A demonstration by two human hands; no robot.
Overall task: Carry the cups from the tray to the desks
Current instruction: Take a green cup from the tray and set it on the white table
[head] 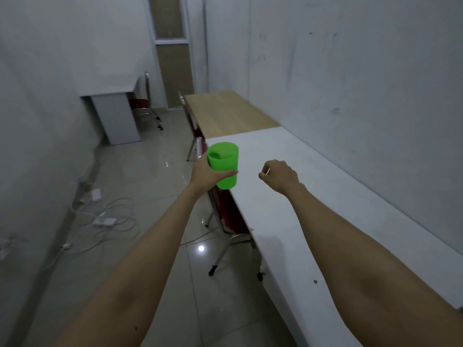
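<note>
My left hand [205,175] grips a bright green plastic cup [224,161] upright, over the near left edge of a long white desk [313,196]. My right hand [280,176] hovers above the white desk to the right of the cup, its fingers curled shut around a thin small stick. Beyond the white desk stands a wooden-topped desk [230,113]. A third, white desk [110,93] is against the left wall further away. No tray is in view.
Red chairs [230,214] with metal legs are tucked under the desks on the right, and another red chair [140,106] is by the far desk. White cables and adapters [100,216] lie on the tiled floor by the left wall. A door [175,53] is at the far end.
</note>
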